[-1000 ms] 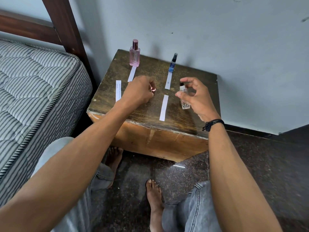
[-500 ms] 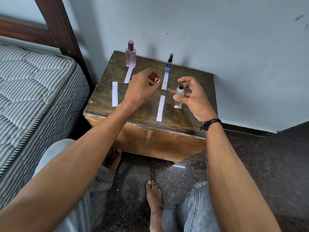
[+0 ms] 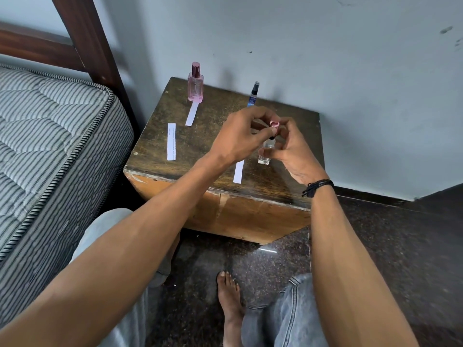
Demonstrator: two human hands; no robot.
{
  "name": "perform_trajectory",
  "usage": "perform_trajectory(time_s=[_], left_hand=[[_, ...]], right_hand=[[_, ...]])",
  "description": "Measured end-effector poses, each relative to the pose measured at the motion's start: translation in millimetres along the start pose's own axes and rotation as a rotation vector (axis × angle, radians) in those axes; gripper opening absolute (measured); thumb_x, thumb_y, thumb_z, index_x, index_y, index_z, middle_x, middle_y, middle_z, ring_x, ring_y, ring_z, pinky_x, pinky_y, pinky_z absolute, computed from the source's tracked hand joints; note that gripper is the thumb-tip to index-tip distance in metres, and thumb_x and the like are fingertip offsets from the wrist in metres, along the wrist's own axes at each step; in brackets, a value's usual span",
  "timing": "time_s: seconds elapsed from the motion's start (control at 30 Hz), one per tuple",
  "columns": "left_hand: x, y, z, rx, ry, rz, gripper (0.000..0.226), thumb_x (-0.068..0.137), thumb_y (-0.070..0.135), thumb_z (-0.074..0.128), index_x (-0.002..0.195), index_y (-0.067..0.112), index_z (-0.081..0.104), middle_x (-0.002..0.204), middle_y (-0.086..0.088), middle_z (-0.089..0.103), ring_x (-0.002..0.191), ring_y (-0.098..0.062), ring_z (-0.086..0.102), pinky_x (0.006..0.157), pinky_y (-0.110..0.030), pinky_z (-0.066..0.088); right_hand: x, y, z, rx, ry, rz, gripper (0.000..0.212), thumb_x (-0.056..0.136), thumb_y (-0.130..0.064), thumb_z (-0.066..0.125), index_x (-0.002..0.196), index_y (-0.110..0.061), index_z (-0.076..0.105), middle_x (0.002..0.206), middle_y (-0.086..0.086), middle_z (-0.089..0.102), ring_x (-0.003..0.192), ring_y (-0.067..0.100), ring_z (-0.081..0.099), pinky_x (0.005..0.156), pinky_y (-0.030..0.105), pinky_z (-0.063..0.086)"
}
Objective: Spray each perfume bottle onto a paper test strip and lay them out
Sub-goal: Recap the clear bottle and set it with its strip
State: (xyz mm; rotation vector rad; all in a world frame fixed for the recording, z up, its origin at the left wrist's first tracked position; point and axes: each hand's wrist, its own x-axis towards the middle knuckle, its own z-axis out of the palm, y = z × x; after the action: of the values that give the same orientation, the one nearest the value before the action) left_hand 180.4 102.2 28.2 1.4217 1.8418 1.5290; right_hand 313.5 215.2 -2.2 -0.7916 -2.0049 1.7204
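The left hand [image 3: 240, 136] pinches the pink cap [image 3: 274, 125], now brought right above the nozzle of the clear bottle [image 3: 266, 152] that the right hand [image 3: 293, 149] grips over the table [image 3: 200, 146]; 0.5 s ago they were apart. Recapping looks next; its strip [image 3: 238, 171] lies just left
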Motion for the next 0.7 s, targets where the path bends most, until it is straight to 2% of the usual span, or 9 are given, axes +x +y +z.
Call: perform_trajectory(time_s=[0.13, 0.23, 0.33, 0.43, 0.53, 0.7], left_hand=[[-1, -3, 1, 0.056, -0.018, 0.02, 0.016, 0.086, 0.018, 0.074, 0.102, 0.021, 0.073, 0.105, 0.01, 0.071, 0.092, 0.001, 0.069, 0.085, -0.021, 0.056], [0, -5, 4, 0.109, -0.057, 0.011, 0.017, 0.086, 0.018, 0.074, 0.102, 0.023, 0.073, 0.104, 0.01, 0.071, 0.093, -0.002, 0.069, 0.086, -0.025, 0.056], [0, -7, 3, 0.113, -0.066, 0.001, 0.016, 0.086, 0.017, 0.074, 0.101, 0.022, 0.073, 0.099, 0.012, 0.07, 0.092, -0.002, 0.069, 0.084, -0.021, 0.056], [1, -8, 3, 0.118, -0.071, 0.02, 0.016, 0.086, 0.016, 0.074, 0.102, 0.019, 0.074, 0.099, 0.012, 0.069, 0.092, -0.001, 0.069, 0.081, -0.012, 0.052], [0, -10, 3, 0.141, -0.074, 0.035, 0.016, 0.087, 0.018, 0.074, 0.102, 0.02, 0.074, 0.102, 0.011, 0.071, 0.094, -0.001, 0.068, 0.084, -0.014, 0.053], [2, -11, 1, 0.138, -0.091, 0.006, 0.015, 0.085, 0.021, 0.075, 0.1, 0.024, 0.075, 0.099, 0.009, 0.074, 0.09, 0.0, 0.069, 0.082, -0.017, 0.054]], right_hand=[[2, 1, 0, -0.013, 0.01, -0.002, 0.064, 0.074, 0.006, 0.084, 0.121, -0.02, 0.05, 0.13, 0.016, 0.065, 0.121, 0.03, 0.065, 0.1, 0.065, 0.051], [1, -1, -1, -0.023, 0.009, 0.005, 0.061, 0.077, 0.011, 0.08, 0.119, -0.019, 0.05, 0.128, 0.011, 0.067, 0.118, 0.027, 0.068, 0.1, 0.062, 0.053], [1, -2, -2, -0.059, 0.011, 0.013, 0.06, 0.077, 0.011, 0.081, 0.118, -0.021, 0.05, 0.125, 0.011, 0.067, 0.116, 0.026, 0.069, 0.1, 0.058, 0.054], [2, -2, -4, -0.108, 0.01, 0.012, 0.059, 0.073, 0.0, 0.086, 0.114, -0.026, 0.053, 0.124, 0.011, 0.068, 0.117, 0.033, 0.066, 0.1, 0.06, 0.053], [3, -3, -5, -0.182, 0.003, 0.007, 0.056, 0.073, -0.004, 0.088, 0.111, -0.028, 0.055, 0.121, 0.009, 0.069, 0.115, 0.031, 0.067, 0.1, 0.057, 0.053], [2, -6, -4, -0.24, 0.01, 0.016, 0.057, 0.075, -0.004, 0.088, 0.117, -0.02, 0.054, 0.119, 0.009, 0.07, 0.112, 0.026, 0.067, 0.098, 0.046, 0.056]])
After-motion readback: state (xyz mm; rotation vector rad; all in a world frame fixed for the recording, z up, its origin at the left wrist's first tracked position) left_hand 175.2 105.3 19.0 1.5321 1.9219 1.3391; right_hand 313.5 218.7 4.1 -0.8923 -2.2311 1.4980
